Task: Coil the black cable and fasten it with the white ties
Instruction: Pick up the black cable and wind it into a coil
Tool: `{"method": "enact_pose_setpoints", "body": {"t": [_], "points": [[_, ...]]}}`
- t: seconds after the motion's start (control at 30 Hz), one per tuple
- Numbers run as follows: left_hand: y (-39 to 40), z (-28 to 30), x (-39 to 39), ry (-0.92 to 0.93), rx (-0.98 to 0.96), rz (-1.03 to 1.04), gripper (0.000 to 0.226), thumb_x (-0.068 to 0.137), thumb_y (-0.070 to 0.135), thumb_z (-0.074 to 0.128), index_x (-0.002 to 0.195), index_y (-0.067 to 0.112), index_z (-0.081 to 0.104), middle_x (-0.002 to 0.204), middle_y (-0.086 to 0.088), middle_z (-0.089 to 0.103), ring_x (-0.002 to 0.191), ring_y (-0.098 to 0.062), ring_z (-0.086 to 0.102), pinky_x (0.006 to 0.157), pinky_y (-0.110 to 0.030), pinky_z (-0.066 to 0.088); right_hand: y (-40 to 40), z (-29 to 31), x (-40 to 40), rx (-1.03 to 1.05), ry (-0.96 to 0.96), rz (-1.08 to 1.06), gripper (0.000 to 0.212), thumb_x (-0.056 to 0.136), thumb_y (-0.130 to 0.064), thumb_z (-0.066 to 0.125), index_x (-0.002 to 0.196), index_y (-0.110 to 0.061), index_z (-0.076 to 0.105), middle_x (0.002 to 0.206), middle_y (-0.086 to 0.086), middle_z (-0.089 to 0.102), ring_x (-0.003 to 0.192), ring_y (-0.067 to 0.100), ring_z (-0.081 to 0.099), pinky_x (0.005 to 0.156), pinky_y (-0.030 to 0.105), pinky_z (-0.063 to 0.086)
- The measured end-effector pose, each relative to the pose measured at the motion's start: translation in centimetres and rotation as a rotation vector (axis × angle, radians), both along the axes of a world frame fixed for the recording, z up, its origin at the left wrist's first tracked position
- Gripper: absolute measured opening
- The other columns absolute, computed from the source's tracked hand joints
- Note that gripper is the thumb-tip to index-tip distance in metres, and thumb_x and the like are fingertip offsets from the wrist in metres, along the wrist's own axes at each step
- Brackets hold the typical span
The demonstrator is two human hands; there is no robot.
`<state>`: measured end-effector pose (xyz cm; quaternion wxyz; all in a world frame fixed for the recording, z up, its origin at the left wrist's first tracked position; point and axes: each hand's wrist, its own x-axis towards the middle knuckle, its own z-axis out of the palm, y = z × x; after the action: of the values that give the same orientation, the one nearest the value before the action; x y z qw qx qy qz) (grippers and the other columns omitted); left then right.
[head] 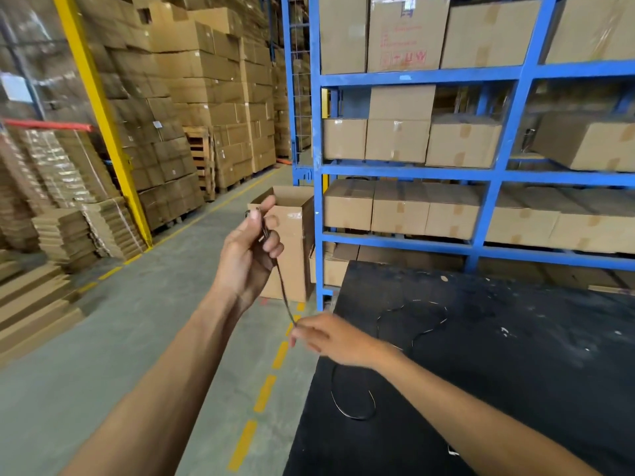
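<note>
Warehouse aisle, black table (515, 338). Left hand (249, 250) pinching black cable (281, 286) up top, right hand (330, 336) clamped just below; slack trailing down-right, nearer right.

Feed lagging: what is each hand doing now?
Left hand: closed on the thin black cable.
Right hand: pinching the same cable lower down.

A black table (515, 372) fills the lower right, its top scuffed with pale flecks. Loose loops of thin black cable (354, 403) lie on it, one near the left edge, others trailing farther back toward the middle. A few small white bits (505, 331) sit right of the loops.
</note>
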<state>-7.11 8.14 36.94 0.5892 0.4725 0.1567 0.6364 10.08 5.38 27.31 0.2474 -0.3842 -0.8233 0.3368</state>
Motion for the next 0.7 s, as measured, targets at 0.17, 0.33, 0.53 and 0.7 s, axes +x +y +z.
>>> {"method": "enact_pose_setpoints", "body": {"t": [0.17,0.33,0.53,0.7], "points": [[1.4,-2.0,-1.1,0.874,0.244,0.517,0.025,0.097,0.015,0.056,0.079,0.008,0.073,0.091,-0.013,0.075,0.074,-0.006,0.068,0.065,-0.024,0.053,-1.4,4.0,-0.4,0.175,0.105,0.03,0.03,0.105,-0.02,0.047,0.091,-0.004,0.068,0.067,-0.01,0.055,0.064,0.0,0.055,0.064,0.011,0.035],[-0.1,-3.8,-1.4,0.861,0.012,0.118,0.043,0.101,0.024,0.045,0.068,0.012,0.069,0.042,-0.007,0.048,0.033,-0.016,0.037,0.04,-0.019,0.033,2.5,9.2,2.9,0.408,0.118,-0.136,0.025,0.101,-0.022,0.053,0.094,-0.006,0.071,0.079,-0.008,0.066,0.069,0.001,0.059,0.064,0.015,0.045],[-1.4,-0.3,-0.5,0.166,-0.126,-0.243,0.036,0.097,0.029,0.039,0.069,0.017,0.057,0.057,0.005,0.017,0.046,-0.01,0.012,0.039,-0.021,0.013,4.7,7.2,3.7,0.293,0.235,-0.332,0.027,0.104,-0.02,0.047,0.097,-0.007,0.07,0.09,0.002,0.068,0.086,0.014,0.062,0.078,0.023,0.045],[-0.1,1.5,0.8,0.176,0.055,0.138,0.029,0.104,0.017,0.036,0.102,0.005,0.063,0.065,0.002,0.044,0.057,-0.009,0.039,0.057,-0.023,0.036,0.4,3.2,-0.3,0.15,0.082,-0.045,0.032,0.107,-0.021,0.042,0.098,-0.003,0.067,0.066,0.005,0.043,0.061,0.016,0.04,0.063,0.028,0.034]]}}
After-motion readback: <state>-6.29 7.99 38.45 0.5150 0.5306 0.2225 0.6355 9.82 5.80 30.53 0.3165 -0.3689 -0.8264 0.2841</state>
